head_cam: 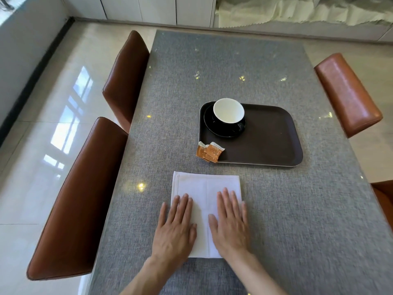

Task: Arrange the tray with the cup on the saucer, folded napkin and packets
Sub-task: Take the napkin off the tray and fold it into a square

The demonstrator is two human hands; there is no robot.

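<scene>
A white cloth napkin (204, 188) lies spread flat on the grey table, near me. My left hand (175, 226) and my right hand (230, 222) both rest palm down on its near half, fingers spread, holding nothing. Beyond it sits a dark brown tray (268, 137). A black cup with a white inside (228, 111) stands on a black saucer (214, 128) in the tray's far left corner. Orange packets (209, 152) lie over the tray's near left corner, partly on the table.
The table (234, 67) has a grey woven cover. Two brown leather chairs (83, 199) stand along its left side, and another (346, 92) stands at the right. A glossy tiled floor lies to the left.
</scene>
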